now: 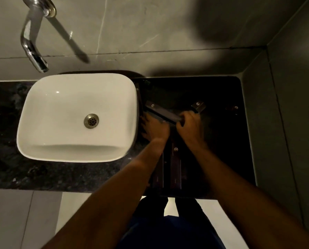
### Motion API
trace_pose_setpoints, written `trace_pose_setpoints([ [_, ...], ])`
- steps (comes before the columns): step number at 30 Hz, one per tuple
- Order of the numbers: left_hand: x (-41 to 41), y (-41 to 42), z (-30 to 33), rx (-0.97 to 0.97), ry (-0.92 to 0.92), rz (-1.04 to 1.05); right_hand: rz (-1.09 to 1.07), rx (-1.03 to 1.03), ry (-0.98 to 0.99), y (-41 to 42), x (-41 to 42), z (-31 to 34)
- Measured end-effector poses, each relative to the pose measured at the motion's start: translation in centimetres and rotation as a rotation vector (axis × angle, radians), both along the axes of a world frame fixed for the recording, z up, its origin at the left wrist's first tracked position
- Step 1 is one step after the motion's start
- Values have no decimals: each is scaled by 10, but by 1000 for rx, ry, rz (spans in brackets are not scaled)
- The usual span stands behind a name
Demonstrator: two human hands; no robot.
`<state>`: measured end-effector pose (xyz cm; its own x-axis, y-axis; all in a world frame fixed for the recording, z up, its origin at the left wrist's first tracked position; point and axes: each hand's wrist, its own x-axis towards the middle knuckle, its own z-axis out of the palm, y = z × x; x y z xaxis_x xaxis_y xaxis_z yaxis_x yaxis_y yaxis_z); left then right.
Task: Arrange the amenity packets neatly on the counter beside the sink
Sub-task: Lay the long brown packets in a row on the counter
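Several long dark amenity packets with small pale logos lie on the black counter [218, 159] right of the white sink [78, 117]. My right hand [190, 125] grips one end of a long dark packet [161, 112] that lies at a slant. My left hand [154, 127] rests with fingers spread by that packet's lower edge, close to the sink wall. Two packets [175, 166] lie side by side lengthwise between my forearms. A short packet [198, 106] sits just beyond my right hand, and another [232, 107] lies near the right wall.
A chrome wall tap [33, 44] hangs over the sink's back left. Grey tiled walls close the counter at the back and right [276, 123]. The counter's front edge runs at about [186, 195], with pale floor below. One more dark packet [138, 90] stands against the sink's right rim.
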<state>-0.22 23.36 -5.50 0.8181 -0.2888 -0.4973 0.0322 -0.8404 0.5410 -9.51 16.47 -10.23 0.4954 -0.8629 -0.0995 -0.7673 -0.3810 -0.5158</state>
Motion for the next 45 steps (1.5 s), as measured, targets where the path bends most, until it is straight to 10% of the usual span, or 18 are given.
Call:
trace_pose_setpoints([
  [7, 14, -37, -26, 115, -57, 244, 273, 163, 171, -28, 29, -3],
  [29, 10, -38, -47, 313, -329, 97, -384, 611, 8, 91, -225, -25],
  [37, 17, -33, -18, -76, -169, 324, -367, 627, -44, 82, -220, -22],
  [45, -172, 63, -34, -105, 200, -51, -328, 546, -94, 73, -223, -23],
])
